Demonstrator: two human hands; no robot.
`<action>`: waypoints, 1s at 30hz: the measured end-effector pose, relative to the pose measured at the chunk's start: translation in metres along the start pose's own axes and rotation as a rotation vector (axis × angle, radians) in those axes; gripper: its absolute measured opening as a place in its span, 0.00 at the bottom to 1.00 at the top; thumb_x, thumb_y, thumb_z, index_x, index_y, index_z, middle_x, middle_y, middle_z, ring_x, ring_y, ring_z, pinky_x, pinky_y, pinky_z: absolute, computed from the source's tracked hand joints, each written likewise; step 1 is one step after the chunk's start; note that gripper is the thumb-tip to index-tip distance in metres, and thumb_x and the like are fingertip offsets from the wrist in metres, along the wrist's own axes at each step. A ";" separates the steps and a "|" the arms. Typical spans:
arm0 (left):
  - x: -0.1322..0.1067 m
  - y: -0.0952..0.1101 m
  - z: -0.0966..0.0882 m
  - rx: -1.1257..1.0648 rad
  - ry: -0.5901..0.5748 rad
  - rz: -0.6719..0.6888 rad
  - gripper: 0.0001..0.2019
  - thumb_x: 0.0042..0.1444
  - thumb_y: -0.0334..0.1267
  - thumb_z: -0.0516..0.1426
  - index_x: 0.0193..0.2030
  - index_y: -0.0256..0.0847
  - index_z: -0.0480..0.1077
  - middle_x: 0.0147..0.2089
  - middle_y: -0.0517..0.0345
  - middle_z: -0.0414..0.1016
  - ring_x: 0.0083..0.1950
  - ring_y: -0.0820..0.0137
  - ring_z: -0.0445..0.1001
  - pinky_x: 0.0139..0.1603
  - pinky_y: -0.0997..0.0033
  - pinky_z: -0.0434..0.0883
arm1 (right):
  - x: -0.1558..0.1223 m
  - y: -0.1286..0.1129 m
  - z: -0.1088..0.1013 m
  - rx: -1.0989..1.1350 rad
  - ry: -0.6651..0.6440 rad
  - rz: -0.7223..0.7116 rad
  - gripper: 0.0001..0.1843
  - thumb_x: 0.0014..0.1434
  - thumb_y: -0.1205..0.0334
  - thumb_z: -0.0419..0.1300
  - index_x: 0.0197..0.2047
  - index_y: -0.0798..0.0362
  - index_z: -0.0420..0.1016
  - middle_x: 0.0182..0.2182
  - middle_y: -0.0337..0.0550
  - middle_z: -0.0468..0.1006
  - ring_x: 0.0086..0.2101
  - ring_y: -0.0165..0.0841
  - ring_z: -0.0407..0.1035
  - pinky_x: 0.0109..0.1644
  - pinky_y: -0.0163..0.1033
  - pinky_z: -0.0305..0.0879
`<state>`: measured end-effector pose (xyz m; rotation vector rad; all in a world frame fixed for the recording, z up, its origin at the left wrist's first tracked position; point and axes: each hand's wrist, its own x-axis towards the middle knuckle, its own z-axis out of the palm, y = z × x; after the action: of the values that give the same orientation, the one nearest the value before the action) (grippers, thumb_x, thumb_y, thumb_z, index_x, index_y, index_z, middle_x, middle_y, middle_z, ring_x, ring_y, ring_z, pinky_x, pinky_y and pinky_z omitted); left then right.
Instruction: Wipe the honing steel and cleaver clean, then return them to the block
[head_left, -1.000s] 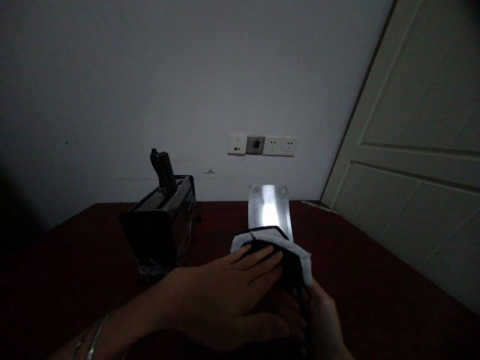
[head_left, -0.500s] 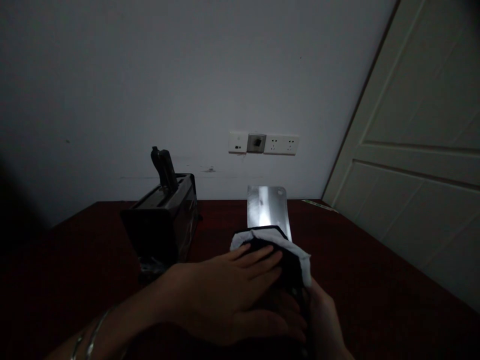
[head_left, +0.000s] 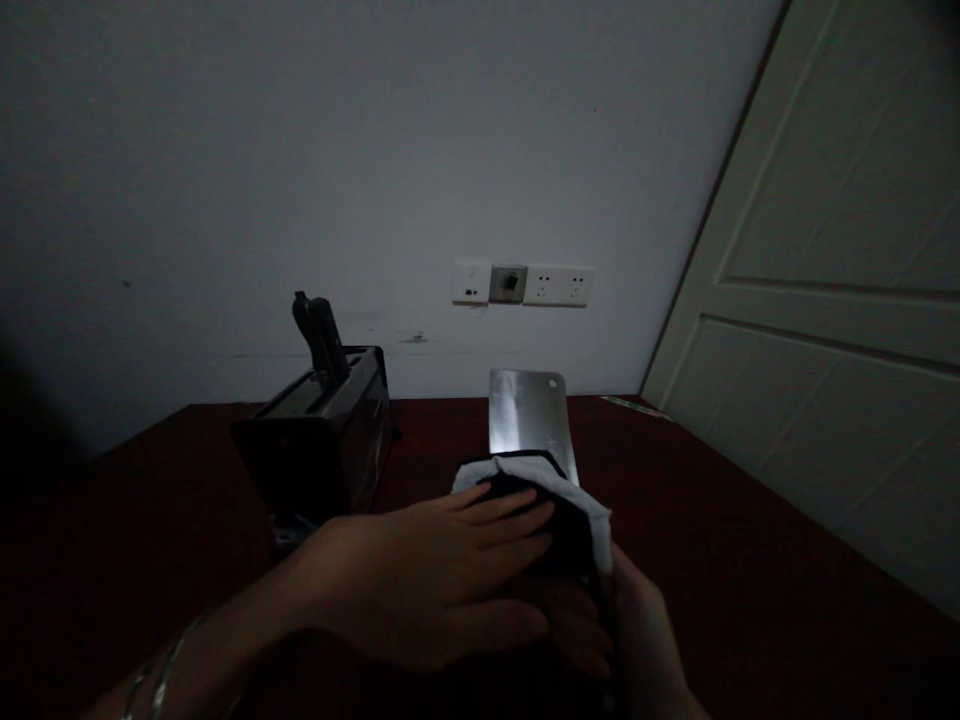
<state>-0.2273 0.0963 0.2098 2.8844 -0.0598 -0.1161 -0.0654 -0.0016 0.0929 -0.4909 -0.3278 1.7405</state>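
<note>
A kitchen cleaver [head_left: 527, 410] points away from me, its shiny blade tip upward and a small hole near the far right corner. Over the near part of the blade lies a black and white cloth [head_left: 581, 520]. My left hand [head_left: 442, 580] lies flat on the cloth, fingers stretched and slightly apart. My right hand [head_left: 645, 620] is wrapped around the dark cleaver handle below; the handle is mostly hidden in shadow and behind the cloth.
A dark knife block [head_left: 315, 430] stands to the left with black-handled tools [head_left: 321, 335] sticking up from its slots. The dark red table [head_left: 435, 440] meets a wall with sockets [head_left: 559, 286]. A pale panelled door [head_left: 825, 300] rises on the right.
The left thumb has drawn back to the left, off the right fingers. The bright glare on the blade has dimmed. The whole view has shifted slightly.
</note>
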 end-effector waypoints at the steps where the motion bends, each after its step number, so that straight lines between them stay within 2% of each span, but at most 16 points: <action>1: -0.001 0.001 0.000 -0.004 0.002 -0.004 0.26 0.65 0.48 0.36 0.67 0.42 0.41 0.68 0.59 0.40 0.68 0.70 0.38 0.67 0.69 0.39 | 0.001 0.000 -0.001 0.003 -0.012 -0.005 0.30 0.52 0.40 0.51 0.12 0.56 0.59 0.07 0.31 0.51 0.09 0.19 0.45 0.12 0.25 0.44; 6: 0.004 -0.017 0.003 0.106 0.110 -0.138 0.25 0.65 0.45 0.38 0.67 0.42 0.42 0.69 0.58 0.36 0.69 0.66 0.36 0.67 0.60 0.42 | 0.005 -0.001 0.000 0.049 -0.040 -0.072 0.19 0.50 0.48 0.58 0.24 0.58 0.70 0.11 0.31 0.59 0.09 0.18 0.42 0.10 0.25 0.44; 9: 0.011 -0.029 0.005 0.201 0.172 -0.205 0.27 0.64 0.48 0.39 0.67 0.40 0.40 0.69 0.56 0.32 0.69 0.64 0.33 0.66 0.56 0.42 | 0.007 -0.002 0.001 0.058 -0.063 -0.030 0.19 0.49 0.48 0.60 0.24 0.57 0.71 0.11 0.31 0.58 0.09 0.18 0.41 0.09 0.25 0.43; 11: 0.015 -0.029 0.007 0.238 0.197 -0.214 0.28 0.63 0.47 0.40 0.67 0.37 0.39 0.69 0.54 0.32 0.69 0.64 0.32 0.66 0.56 0.42 | 0.007 -0.002 0.001 0.053 -0.052 -0.032 0.19 0.49 0.47 0.59 0.24 0.57 0.70 0.11 0.31 0.58 0.09 0.18 0.42 0.09 0.25 0.43; 13: 0.017 -0.023 0.009 0.239 0.191 -0.187 0.29 0.63 0.46 0.41 0.67 0.35 0.40 0.69 0.52 0.33 0.69 0.64 0.32 0.67 0.58 0.42 | 0.006 -0.002 0.000 0.041 -0.025 -0.057 0.20 0.50 0.46 0.58 0.24 0.57 0.69 0.11 0.31 0.59 0.09 0.18 0.42 0.09 0.25 0.43; 17: 0.019 -0.005 0.013 0.175 0.107 -0.002 0.28 0.63 0.44 0.41 0.67 0.32 0.41 0.69 0.51 0.34 0.69 0.68 0.31 0.67 0.65 0.39 | 0.005 0.001 -0.003 -0.027 0.060 -0.101 0.21 0.49 0.44 0.57 0.22 0.56 0.66 0.11 0.31 0.59 0.09 0.18 0.44 0.10 0.25 0.43; 19: 0.021 -0.004 0.015 0.164 0.091 0.050 0.28 0.63 0.43 0.40 0.67 0.32 0.41 0.69 0.51 0.33 0.69 0.69 0.30 0.67 0.66 0.38 | 0.005 0.004 -0.004 -0.059 0.109 -0.114 0.22 0.48 0.44 0.58 0.21 0.56 0.64 0.11 0.31 0.59 0.09 0.18 0.44 0.10 0.25 0.43; 21: 0.024 -0.012 0.015 0.182 0.117 0.016 0.28 0.63 0.43 0.40 0.67 0.33 0.39 0.69 0.52 0.31 0.69 0.69 0.29 0.67 0.65 0.38 | 0.006 0.006 -0.003 -0.076 0.126 -0.108 0.23 0.48 0.42 0.58 0.21 0.55 0.64 0.11 0.30 0.58 0.09 0.18 0.44 0.10 0.25 0.42; 27: 0.034 -0.053 0.006 0.286 0.285 -0.202 0.31 0.63 0.50 0.37 0.67 0.34 0.34 0.69 0.52 0.27 0.69 0.66 0.28 0.67 0.61 0.39 | 0.009 0.009 -0.001 -0.061 0.046 -0.028 0.22 0.45 0.43 0.61 0.24 0.55 0.65 0.10 0.29 0.59 0.09 0.18 0.44 0.09 0.26 0.41; 30: 0.035 -0.052 0.003 0.303 0.299 -0.215 0.32 0.63 0.51 0.36 0.67 0.33 0.35 0.69 0.50 0.26 0.69 0.66 0.27 0.67 0.61 0.37 | 0.008 0.011 -0.002 -0.055 0.039 -0.025 0.22 0.47 0.43 0.60 0.24 0.56 0.66 0.11 0.30 0.60 0.09 0.18 0.45 0.10 0.25 0.41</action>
<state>-0.1914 0.1442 0.1909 3.1646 0.3148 0.3112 -0.0753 0.0039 0.0852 -0.5576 -0.3540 1.6994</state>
